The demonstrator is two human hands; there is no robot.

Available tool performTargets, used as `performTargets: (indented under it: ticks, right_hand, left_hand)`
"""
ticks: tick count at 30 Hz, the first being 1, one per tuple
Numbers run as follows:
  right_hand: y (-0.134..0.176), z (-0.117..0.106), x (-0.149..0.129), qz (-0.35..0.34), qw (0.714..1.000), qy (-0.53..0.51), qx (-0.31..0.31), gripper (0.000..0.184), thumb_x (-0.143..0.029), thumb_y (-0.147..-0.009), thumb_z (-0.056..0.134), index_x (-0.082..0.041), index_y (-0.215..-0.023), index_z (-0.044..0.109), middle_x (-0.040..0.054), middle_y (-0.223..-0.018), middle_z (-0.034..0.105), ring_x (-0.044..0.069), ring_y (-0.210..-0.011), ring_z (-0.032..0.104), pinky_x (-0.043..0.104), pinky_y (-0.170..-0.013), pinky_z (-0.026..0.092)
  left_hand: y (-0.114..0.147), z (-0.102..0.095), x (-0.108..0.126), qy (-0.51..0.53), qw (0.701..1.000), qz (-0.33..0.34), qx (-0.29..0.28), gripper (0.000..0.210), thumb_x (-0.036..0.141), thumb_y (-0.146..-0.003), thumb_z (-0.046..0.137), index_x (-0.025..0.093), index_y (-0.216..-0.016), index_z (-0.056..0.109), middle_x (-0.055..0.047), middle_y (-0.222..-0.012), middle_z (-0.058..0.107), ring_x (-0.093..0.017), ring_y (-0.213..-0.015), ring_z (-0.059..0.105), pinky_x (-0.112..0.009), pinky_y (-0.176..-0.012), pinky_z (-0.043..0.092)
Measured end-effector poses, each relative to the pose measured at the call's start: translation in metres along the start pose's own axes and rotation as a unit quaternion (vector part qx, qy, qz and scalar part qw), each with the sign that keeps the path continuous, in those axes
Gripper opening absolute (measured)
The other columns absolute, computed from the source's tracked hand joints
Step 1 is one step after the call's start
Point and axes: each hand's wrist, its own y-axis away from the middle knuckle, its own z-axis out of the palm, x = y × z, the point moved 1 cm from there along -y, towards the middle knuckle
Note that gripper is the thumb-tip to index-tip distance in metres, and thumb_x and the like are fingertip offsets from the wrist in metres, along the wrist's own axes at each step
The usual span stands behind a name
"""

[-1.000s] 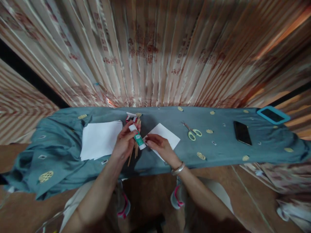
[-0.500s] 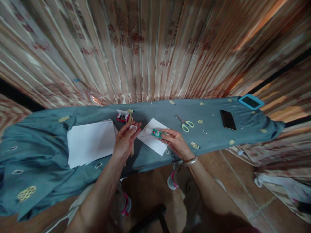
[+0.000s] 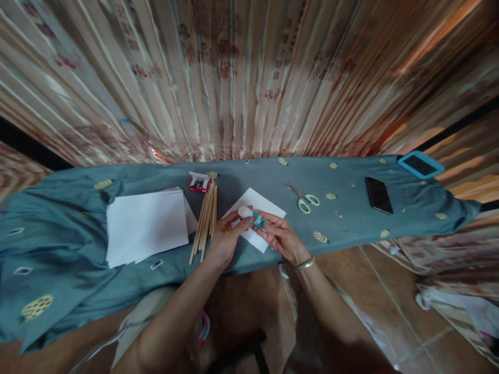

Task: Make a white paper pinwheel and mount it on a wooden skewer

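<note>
A green glue stick [image 3: 258, 220] is held in the fingers of my right hand [image 3: 284, 239], over a square sheet of white paper [image 3: 256, 244]. My left hand [image 3: 228, 236] closes around the white cap [image 3: 245, 211] at the glue stick's left end. Whether the cap is fully seated I cannot tell. Just left of my left hand lies a bundle of thin wooden sticks [image 3: 206, 218]. The paper sits flat on the cloth, partly hidden under both hands.
On the blue-green cloth [image 3: 343, 223] a stack of white paper [image 3: 148, 226] lies to the left. A small red box [image 3: 199, 183] stands behind the sticks. Rightward are scissors [image 3: 303, 199], a black phone [image 3: 379, 195] and a blue-framed device [image 3: 421, 164]. A curtain [image 3: 241, 78] hangs behind.
My left hand has moved right, off the wooden sticks, bringing the white cap to the glue stick's end. My hands, apart before, now meet at the glue stick.
</note>
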Motion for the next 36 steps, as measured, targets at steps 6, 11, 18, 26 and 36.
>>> performTargets:
  ticks: [6, 11, 18, 26, 36]
  right_hand:
    - [-0.009, -0.001, -0.001, 0.000, 0.997, -0.082, 0.014, 0.031, -0.024, -0.062, 0.089, -0.020, -0.090, 0.076, -0.0001, -0.083, 0.078, 0.009, -0.069, 0.070, 0.016, -0.071, 0.058]
    - [-0.014, 0.002, -0.007, -0.025, 0.993, -0.106, 0.041, 0.022, -0.021, -0.063, 0.088, -0.020, -0.081, 0.075, -0.0009, -0.079, 0.077, 0.010, -0.065, 0.067, 0.018, -0.067, 0.059]
    - [-0.014, 0.005, -0.013, -0.037, 0.994, -0.097, 0.041, 0.026, -0.022, -0.063, 0.087, -0.016, -0.086, 0.077, 0.0003, -0.077, 0.076, 0.007, -0.065, 0.065, 0.013, -0.068, 0.056]
    - [-0.011, -0.001, -0.012, -0.048, 0.996, -0.057, 0.042, 0.022, -0.021, -0.067, 0.083, -0.021, -0.088, 0.075, -0.0015, -0.079, 0.075, 0.009, -0.067, 0.065, 0.020, -0.071, 0.058]
    - [-0.009, 0.001, -0.014, -0.052, 0.995, -0.051, 0.067, 0.023, -0.024, -0.066, 0.085, -0.021, -0.087, 0.075, -0.0016, -0.077, 0.074, 0.009, -0.064, 0.064, 0.019, -0.066, 0.057]
  left_hand:
    - [-0.007, 0.005, 0.000, 0.023, 1.000, -0.014, 0.011, 0.033, 0.031, -0.052, 0.089, 0.019, -0.080, 0.080, -0.002, -0.080, 0.073, -0.010, -0.068, 0.053, -0.024, -0.067, 0.041]
    - [-0.008, 0.008, 0.001, 0.055, 0.998, -0.018, 0.005, 0.036, 0.031, -0.051, 0.090, 0.019, -0.083, 0.079, 0.000, -0.075, 0.071, -0.008, -0.065, 0.052, -0.021, -0.066, 0.042]
    - [-0.009, 0.000, 0.004, 0.092, 0.995, -0.043, 0.008, 0.041, 0.028, -0.050, 0.091, 0.015, -0.087, 0.078, 0.000, -0.071, 0.069, -0.006, -0.061, 0.053, -0.021, -0.067, 0.044]
    - [-0.010, -0.001, -0.001, 0.091, 0.995, -0.044, -0.008, 0.037, 0.026, -0.057, 0.086, 0.015, -0.091, 0.077, 0.001, -0.069, 0.066, -0.006, -0.063, 0.052, -0.021, -0.068, 0.043]
    - [-0.009, 0.001, -0.002, 0.074, 0.996, -0.038, -0.015, 0.037, 0.025, -0.058, 0.085, 0.019, -0.093, 0.077, 0.001, -0.076, 0.068, -0.007, -0.065, 0.053, -0.023, -0.069, 0.044]
